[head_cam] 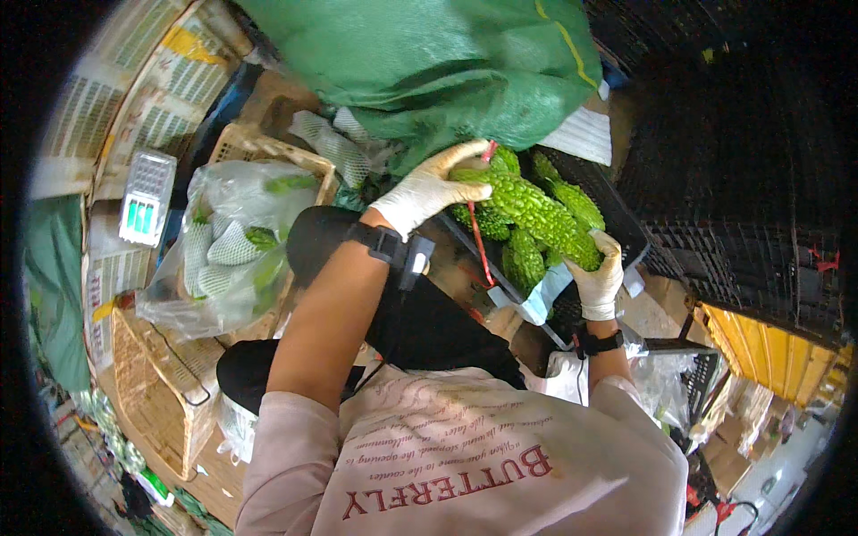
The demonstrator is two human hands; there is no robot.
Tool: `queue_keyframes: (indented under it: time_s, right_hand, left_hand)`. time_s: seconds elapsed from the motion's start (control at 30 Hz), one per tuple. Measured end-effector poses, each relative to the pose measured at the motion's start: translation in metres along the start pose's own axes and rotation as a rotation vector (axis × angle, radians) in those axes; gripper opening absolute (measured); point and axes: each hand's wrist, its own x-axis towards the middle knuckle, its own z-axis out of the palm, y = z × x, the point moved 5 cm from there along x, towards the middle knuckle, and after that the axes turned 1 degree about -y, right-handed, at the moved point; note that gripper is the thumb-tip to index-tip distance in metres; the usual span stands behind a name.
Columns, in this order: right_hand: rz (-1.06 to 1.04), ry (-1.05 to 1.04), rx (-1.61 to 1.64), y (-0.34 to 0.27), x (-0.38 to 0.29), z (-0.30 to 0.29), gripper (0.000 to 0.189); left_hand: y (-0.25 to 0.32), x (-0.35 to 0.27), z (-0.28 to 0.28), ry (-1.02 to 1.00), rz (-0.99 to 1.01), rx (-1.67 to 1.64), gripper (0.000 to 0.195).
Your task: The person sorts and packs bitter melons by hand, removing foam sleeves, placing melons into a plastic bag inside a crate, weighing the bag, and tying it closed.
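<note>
Both of my hands wear pale gloves and hold one long green bitter melon (536,211) lengthwise between them. My left hand (436,184) grips its upper left end between thumb and fingers, with a red strip (478,244) hanging beside it. My right hand (600,271) cups the lower right end. Under and beside the held melon, more bitter melons (523,258) lie in a black plastic crate (627,221). A light blue piece of sheet (544,295) lies over the crate's near edge.
A large green sack (429,60) bulges beyond my hands. Left of me, a plastic crate (315,157) holds a clear bag (234,177) of foam-netted produce. An empty crate (151,365) stands nearer. Stacked dark crates (724,248) and a yellow crate (764,352) are on the right.
</note>
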Motion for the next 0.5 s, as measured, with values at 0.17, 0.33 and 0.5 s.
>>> queue_keyframes:
  time_s: [0.17, 0.33, 0.5]
  right_hand:
    - [-0.027, 0.064, 0.13, -0.007, 0.005, 0.014, 0.066]
    - [0.282, -0.302, 0.384, -0.022, 0.017, 0.03, 0.09]
    - [0.122, -0.325, 0.166, -0.028, 0.019, 0.026, 0.074]
  left_hand:
    - [0.013, -0.021, -0.002, -0.005, 0.225, -0.022, 0.057]
    - [0.022, -0.033, -0.002, -0.029, 0.294, 0.139, 0.053]
    - [0.022, -0.037, -0.011, 0.052, 0.394, 0.077, 0.058]
